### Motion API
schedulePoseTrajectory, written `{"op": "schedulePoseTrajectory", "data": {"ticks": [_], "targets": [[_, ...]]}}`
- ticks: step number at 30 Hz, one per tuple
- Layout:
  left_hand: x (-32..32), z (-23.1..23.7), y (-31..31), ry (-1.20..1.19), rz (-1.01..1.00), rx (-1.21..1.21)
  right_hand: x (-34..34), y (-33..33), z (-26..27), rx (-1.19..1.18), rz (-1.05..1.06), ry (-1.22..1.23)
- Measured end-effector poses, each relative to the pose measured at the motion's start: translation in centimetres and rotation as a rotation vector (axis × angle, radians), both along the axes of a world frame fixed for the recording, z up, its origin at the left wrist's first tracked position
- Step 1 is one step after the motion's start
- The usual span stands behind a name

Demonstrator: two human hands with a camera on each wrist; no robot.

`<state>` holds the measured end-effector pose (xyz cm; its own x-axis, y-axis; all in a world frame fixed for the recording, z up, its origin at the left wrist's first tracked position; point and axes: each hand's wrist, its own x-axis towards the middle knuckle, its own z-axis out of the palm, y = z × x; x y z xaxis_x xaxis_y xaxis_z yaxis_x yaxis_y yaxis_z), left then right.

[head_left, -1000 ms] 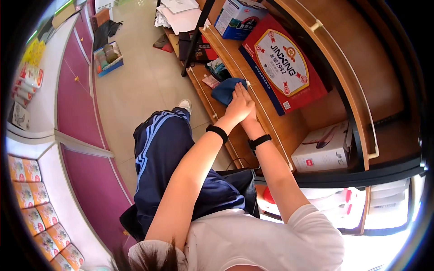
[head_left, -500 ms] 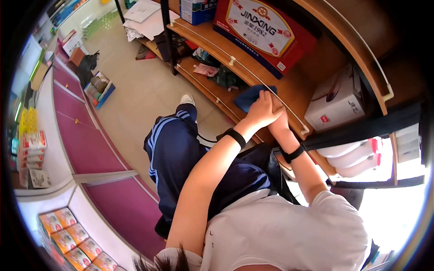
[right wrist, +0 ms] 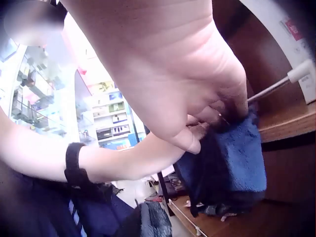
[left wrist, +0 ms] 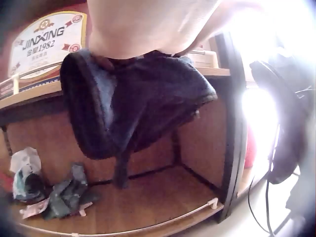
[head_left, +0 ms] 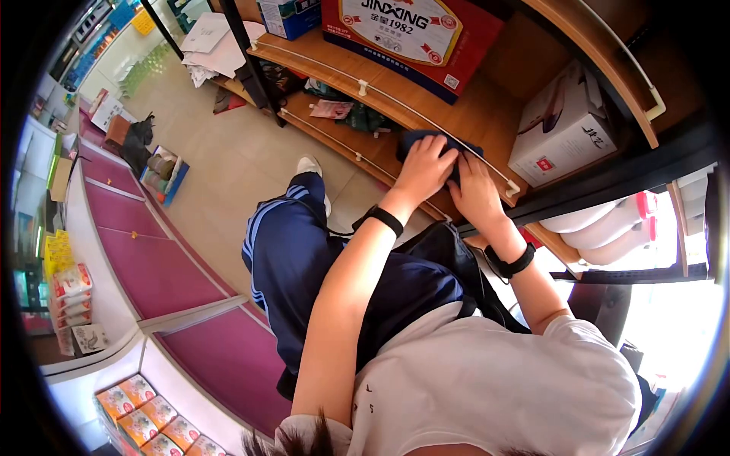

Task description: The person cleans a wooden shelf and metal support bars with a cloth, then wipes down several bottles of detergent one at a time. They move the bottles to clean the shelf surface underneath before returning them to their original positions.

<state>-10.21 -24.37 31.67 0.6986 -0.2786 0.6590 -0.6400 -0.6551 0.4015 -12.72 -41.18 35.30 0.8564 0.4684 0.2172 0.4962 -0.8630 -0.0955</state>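
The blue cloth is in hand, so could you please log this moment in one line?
left hand: grips blue cloth; right hand: grips cloth; cloth: hangs below hands; JINXING box: on shelf

The cloth (left wrist: 143, 108) hangs below the left hand (head_left: 423, 173) and right hand (head_left: 479, 191), in front of the upper shelf (head_left: 483, 114). On this shelf, the JINXING carton (head_left: 403, 34) stands ahead of both hands; the box (head_left: 566, 129) stands right of the right hand. The lower shelf (left wrist: 143, 197), below both hands, carries loose items (left wrist: 64, 197) ahead-left. The cabinet (head_left: 156, 262) stands well left.
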Motion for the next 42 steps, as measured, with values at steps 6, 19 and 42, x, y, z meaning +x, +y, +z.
{"op": "schedulePoseTrajectory", "data": {"ticks": [6,19,42], "targets": [[2.0,-1.3,1.4,-0.116,0.128,0.104,1.0,1.8,-2.1,-0.008,0.031,-0.053],[6.4,-0.7,8.0,-0.067,0.585,-0.005,11.0,11.3,-4.0,0.084,0.080,-0.155],[5.5,-5.0,5.1,0.904,0.064,-1.135,7.5,8.0,-3.6,0.054,0.221,-0.200]]}}
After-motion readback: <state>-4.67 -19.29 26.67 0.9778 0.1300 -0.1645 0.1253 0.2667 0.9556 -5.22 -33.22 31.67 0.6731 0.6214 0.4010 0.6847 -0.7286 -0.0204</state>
